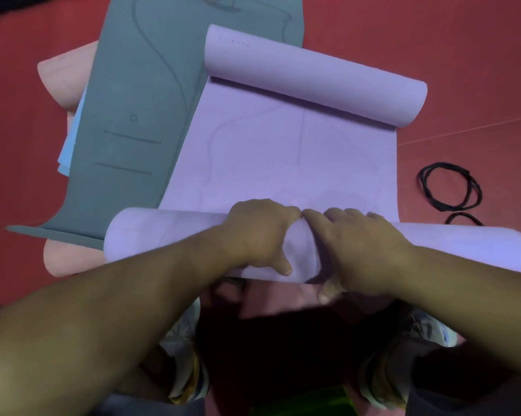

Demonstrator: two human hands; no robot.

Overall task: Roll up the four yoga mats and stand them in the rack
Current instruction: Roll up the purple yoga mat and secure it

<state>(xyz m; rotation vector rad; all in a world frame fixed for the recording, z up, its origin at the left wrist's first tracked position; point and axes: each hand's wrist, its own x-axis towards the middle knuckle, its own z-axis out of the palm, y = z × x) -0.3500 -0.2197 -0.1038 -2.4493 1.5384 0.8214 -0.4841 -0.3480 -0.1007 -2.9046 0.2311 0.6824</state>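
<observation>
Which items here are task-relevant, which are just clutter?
Job:
purple mat, both hands gripping its near roll: left hand, right hand
grey mat
pink mat
blue mat

Lying about:
black bands, possibly mat ties
shoes

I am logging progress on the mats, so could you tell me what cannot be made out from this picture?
- Rack: outside the head view.
- Pink mat and light blue mat: mostly hidden under the grey mat.
- Purple mat: the near roll's right end is cut off by the frame edge.
- Fingertips of the left hand and right hand: curled behind the roll.
</observation>
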